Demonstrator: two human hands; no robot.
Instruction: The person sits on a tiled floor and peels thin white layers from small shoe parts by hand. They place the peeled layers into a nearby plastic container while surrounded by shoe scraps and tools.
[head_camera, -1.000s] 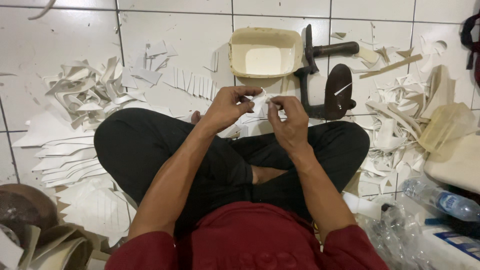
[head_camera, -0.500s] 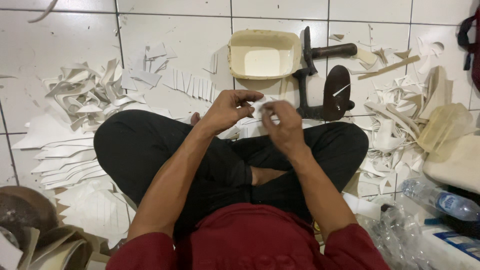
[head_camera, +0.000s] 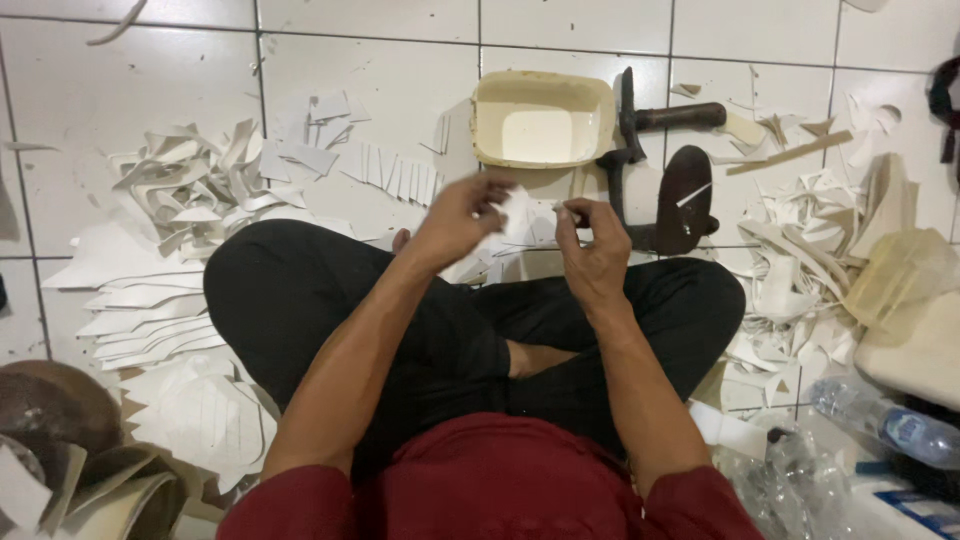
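Bare tile lies open at 10 o'clock; a cream tray (head_camera: 542, 120), dark iron stand (head_camera: 672, 185) at 12 and scrap heaps (head_camera: 200, 190) at 3, seemingly 9, block passage.

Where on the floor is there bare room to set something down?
Bare tile lies at the top left, above the heap of white scraps, and top centre left of the cream tub. Crowded: right side, scrap pile and plastic bottle.

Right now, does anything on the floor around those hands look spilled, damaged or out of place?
Nothing looks spilled or broken. White offcuts lie scattered across the tiled floor on both sides. The left hand and right hand pinch a small white piece. The cream tub sits upright.
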